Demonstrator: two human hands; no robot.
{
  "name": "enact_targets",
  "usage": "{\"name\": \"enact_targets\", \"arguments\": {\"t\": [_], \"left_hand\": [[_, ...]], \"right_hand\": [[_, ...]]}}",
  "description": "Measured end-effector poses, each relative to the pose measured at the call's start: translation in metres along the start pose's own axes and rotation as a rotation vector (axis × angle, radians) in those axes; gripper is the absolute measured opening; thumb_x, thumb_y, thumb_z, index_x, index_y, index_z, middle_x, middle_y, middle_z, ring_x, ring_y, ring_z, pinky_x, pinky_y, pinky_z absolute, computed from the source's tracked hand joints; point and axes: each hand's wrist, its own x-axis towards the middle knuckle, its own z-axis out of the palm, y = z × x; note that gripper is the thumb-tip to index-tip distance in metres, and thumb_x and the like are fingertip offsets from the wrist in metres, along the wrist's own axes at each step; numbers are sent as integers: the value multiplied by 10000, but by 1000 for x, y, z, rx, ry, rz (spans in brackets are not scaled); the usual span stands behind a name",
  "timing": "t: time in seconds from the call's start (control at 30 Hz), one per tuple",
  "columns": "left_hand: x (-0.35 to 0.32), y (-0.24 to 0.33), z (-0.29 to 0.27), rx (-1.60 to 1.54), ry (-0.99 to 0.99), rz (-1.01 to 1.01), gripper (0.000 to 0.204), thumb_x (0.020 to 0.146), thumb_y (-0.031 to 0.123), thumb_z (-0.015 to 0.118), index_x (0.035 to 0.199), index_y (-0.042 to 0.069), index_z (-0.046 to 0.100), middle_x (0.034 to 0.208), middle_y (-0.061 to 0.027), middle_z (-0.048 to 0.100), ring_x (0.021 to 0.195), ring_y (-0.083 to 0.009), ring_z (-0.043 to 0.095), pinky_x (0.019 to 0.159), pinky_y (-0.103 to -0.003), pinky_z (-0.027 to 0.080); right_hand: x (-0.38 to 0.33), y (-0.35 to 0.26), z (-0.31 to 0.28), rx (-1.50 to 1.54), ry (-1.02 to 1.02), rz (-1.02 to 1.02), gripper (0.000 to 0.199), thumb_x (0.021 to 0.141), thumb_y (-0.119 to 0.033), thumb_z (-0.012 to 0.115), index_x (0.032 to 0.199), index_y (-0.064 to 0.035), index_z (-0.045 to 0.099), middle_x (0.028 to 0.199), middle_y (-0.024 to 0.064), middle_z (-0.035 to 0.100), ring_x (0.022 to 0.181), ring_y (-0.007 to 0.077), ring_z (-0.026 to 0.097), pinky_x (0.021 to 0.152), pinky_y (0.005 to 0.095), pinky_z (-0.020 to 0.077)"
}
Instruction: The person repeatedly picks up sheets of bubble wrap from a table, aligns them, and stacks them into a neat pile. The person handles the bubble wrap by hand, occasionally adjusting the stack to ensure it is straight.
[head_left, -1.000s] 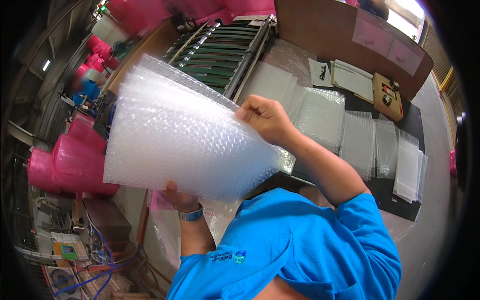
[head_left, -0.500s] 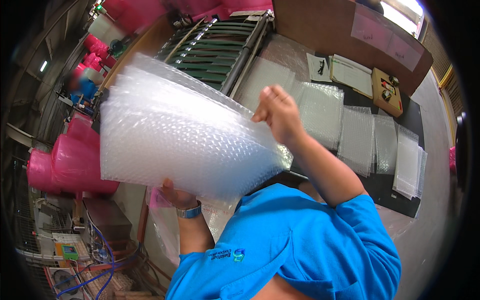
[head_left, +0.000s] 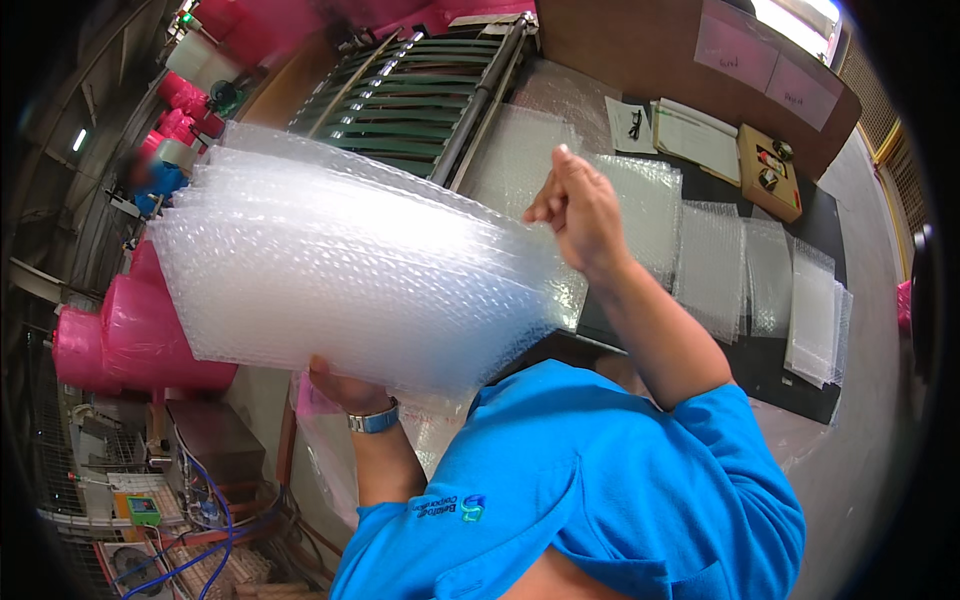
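Observation:
A thick fanned stack of clear bubble wrap sheets spreads in front of me, tilted, its left edges stepped apart. My left hand grips the stack's lower edge, thumb on the near face; the other fingers are hidden behind the sheets. Just beyond the stack's upper right corner is my right hand. Its fingers are curled in together, and no sheet shows between them. Behind that hand, on the dark table, lies a pile of larger bubble wrap sheets.
Smaller bubble wrap piles line the dark table to the right. Papers, glasses and a cardboard box lie at the back, before a brown panel. Green-slatted rollers stand ahead; pink rolls are at left.
My right hand has moved up and right, away from the sheets' edge. The stack has swung lower and left, with its sheets more fanned. My left hand still grips it.

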Motion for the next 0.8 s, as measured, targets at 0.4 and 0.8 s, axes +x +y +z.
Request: {"name": "enact_targets", "arguments": {"t": [0.4, 0.8], "left_hand": [[-3, -4, -11, 25, -72, 26, 725, 737, 470, 498, 1271, 18, 308, 1254, -150, 379, 1109, -303, 401, 900, -426, 359], [-5, 2, -10, 123, -56, 66, 716, 731, 444, 495, 1265, 4, 309, 1253, -164, 378, 1110, -317, 398, 906, -432, 354]], "right_hand": [[-12, 1, 9, -750, -268, -9, 126, 830, -151, 563, 806, -30, 539, 676, 12, 522, 639, 84, 493, 592, 223, 416], [-19, 17, 11, -451, -216, -17, 254, 850, -270, 532, 754, -35, 518, 580, -6, 449, 538, 72, 458, 501, 199, 381]]}}
